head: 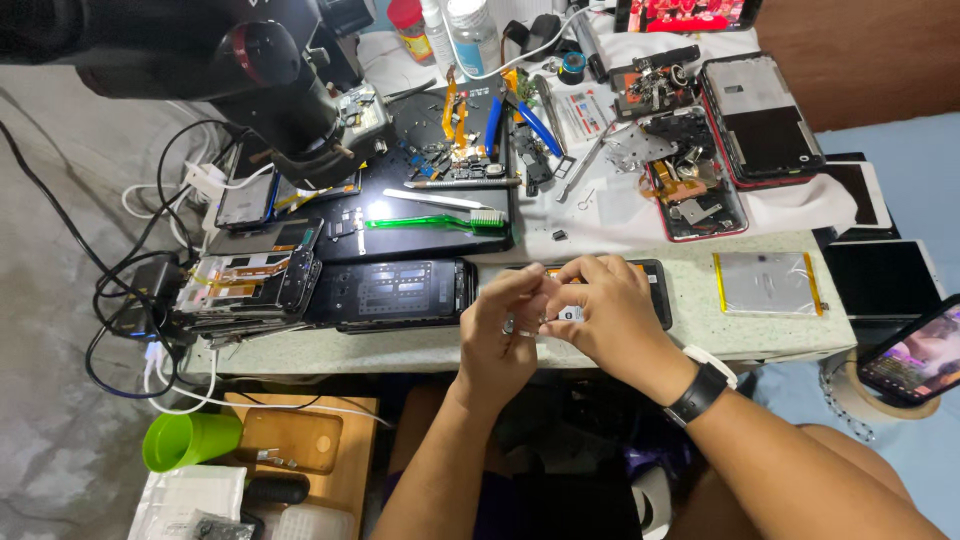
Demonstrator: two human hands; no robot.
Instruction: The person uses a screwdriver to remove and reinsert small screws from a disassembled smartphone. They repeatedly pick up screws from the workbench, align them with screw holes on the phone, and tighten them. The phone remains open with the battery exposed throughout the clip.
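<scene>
Fingers (pixel 548 300) of both hands pinch together on a small white part (pixel 570 314), held just above the worktop's (pixel 400 345) front edge. Left hand (pixel 505 335) wears a ring; right hand (pixel 610 315) has a black watch w/ white strap at the wrist. Part is tiny, mostly hidden by fingertips; can't tell its exact shape.

Right behind the hands: dark phone (pixel 655 285), partly covered. Left of it, an opened phone (pixel 400 293) face down, insides showing, then a stack of phone frames (pixel 250 285). Right: flat silver battery (pixel 768 283) w/ yellow edge. Further back: black mat (pixel 400 235) w/ green toothbrush (pixel 435 221), blue tweezers (pixel 538 128), loose flex cables & screws. White cloth (pixel 620 215) carries a red-framed phone (pixel 760 120), gutted.

Microscope (pixel 270 90), black & bulky, hangs over the back left corner. Tangled black & white cables (pixel 130 290) drop off the left edge.

Worktop is pale speckled stone, cluttered. Below: green cup (pixel 190 440), wood stool (pixel 300 440), grey floor.
</scene>
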